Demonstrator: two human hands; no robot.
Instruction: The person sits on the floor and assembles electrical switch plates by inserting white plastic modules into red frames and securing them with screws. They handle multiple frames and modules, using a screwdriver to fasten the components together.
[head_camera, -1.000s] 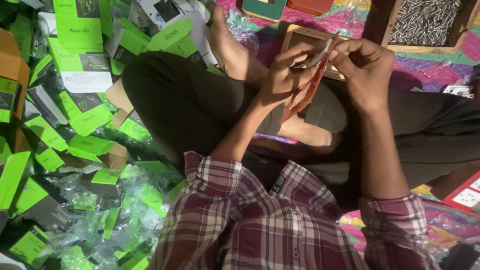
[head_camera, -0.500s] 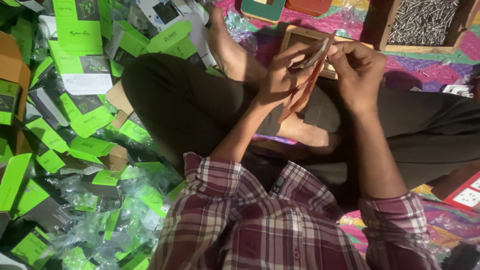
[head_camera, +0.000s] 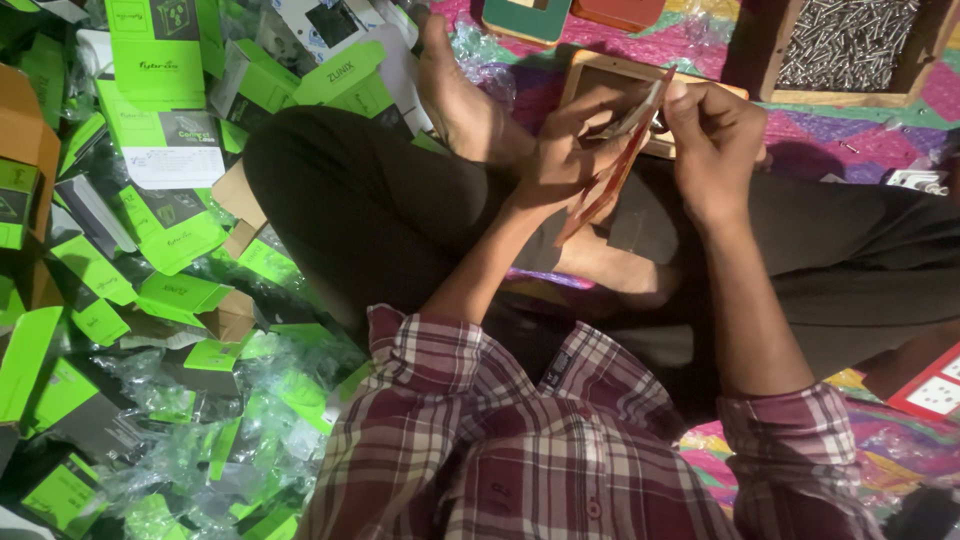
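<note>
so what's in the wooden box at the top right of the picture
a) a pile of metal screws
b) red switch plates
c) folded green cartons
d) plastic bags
a: the wooden box past the right hand is filled with a pile of grey metal screws, while the green cartons and clear plastic bags lie on the floor at the person's left.

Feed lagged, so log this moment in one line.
left hand: holds thin reddish-brown flat piece | right hand: pinches its top edge | beside: green cardboard boxes, wooden tray of screws
</note>
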